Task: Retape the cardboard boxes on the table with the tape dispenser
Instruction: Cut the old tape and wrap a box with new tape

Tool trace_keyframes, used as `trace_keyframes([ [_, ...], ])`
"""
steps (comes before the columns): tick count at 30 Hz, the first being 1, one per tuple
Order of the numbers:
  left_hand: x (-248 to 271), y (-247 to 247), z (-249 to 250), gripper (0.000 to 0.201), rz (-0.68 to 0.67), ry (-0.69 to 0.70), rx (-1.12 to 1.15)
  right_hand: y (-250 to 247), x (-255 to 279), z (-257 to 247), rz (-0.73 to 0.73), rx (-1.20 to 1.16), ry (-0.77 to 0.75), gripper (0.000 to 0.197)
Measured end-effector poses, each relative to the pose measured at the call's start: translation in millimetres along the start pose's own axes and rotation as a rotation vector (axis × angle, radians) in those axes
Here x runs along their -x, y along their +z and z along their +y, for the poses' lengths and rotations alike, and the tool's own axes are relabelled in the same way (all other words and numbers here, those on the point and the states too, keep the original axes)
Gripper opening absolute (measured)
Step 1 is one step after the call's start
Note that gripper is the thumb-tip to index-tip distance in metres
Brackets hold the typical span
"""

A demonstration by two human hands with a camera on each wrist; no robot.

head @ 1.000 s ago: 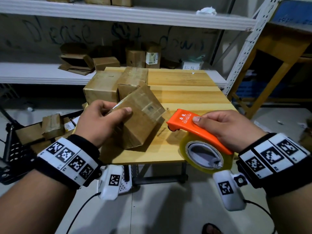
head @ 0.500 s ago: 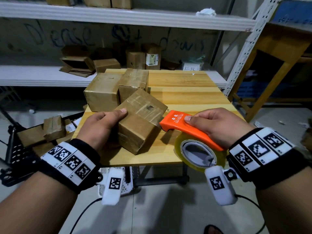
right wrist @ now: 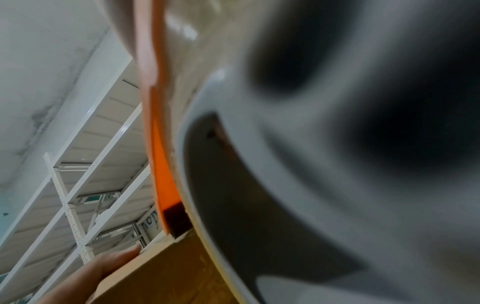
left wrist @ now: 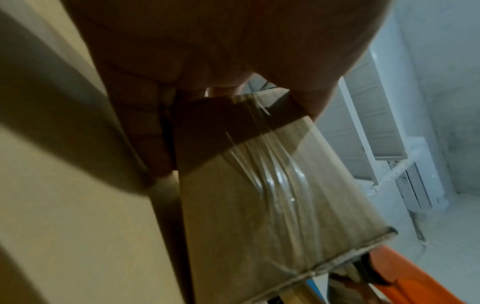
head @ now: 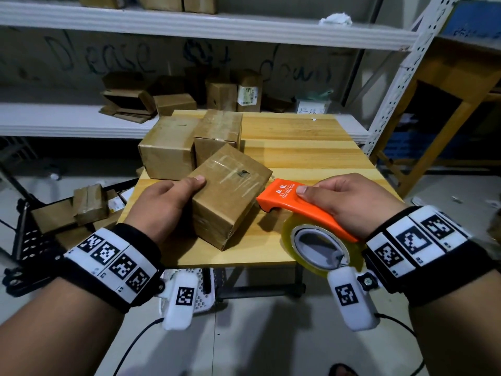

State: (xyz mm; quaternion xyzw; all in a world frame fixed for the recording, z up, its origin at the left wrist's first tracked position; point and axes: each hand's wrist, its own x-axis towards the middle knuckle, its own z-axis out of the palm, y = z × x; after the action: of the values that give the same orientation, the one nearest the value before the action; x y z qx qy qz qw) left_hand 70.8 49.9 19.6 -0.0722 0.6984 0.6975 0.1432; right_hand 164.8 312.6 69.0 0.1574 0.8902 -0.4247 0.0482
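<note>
Gripping box (head: 230,194): left hand (head: 162,204) | right hand (head: 344,202) clasps tape dispenser (head: 306,210) | left wrist: wrinkled tape (left wrist: 275,174)

taped brown box (head: 230,195) tilted on table | orange tape dispenser (head: 303,210) touching it

White shelving (head: 189,25) holds boxes (head: 173,104), perhaps cardboard.

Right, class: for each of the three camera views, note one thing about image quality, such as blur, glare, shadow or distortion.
Head view: dim but sharp, wide-angle bending of the white metal shelf. Left wrist view: glare streaks on clear tape across the brown cardboard box, with the left hand a dark shadowed mass. Right wrist view: the orange plastic tape dispenser and its roll fill the frame, badly out of focus.
</note>
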Motion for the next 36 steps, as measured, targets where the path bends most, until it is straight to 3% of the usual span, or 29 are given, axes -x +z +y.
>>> trace_keyframes([
  [4,-3,-3,-6,0.063,0.12,0.246,-0.285,2,-1,0,0.005,0.006,-0.004,0.048],
  [8,-8,-9,-9,0.051,0.165,0.295,-0.489,2,-1,-1,0.011,0.012,-0.001,0.047],
  [12,-10,-8,-10,0.046,0.203,0.677,-0.821,3,0,-2,0.016,0.016,-0.004,0.046],
  [15,-2,-2,-6,0.051,0.149,0.828,-0.916,4,0,-3,0.017,0.011,0.006,0.046],
  [19,11,7,0,0.081,-0.105,0.889,-1.11,4,0,-3,0.023,0.006,0.006,0.046],
  [22,9,12,-3,0.094,-0.208,0.887,-1.357,5,-1,-3,0.023,0.014,0.004,0.046],
  [26,2,15,-3,0.097,-0.203,0.844,-1.485,4,0,-3,0.02,0.008,0.007,0.046],
  [36,-2,20,-7,0.094,-0.197,0.706,-1.318,-3,5,1,-0.006,-0.028,0.022,0.044],
])
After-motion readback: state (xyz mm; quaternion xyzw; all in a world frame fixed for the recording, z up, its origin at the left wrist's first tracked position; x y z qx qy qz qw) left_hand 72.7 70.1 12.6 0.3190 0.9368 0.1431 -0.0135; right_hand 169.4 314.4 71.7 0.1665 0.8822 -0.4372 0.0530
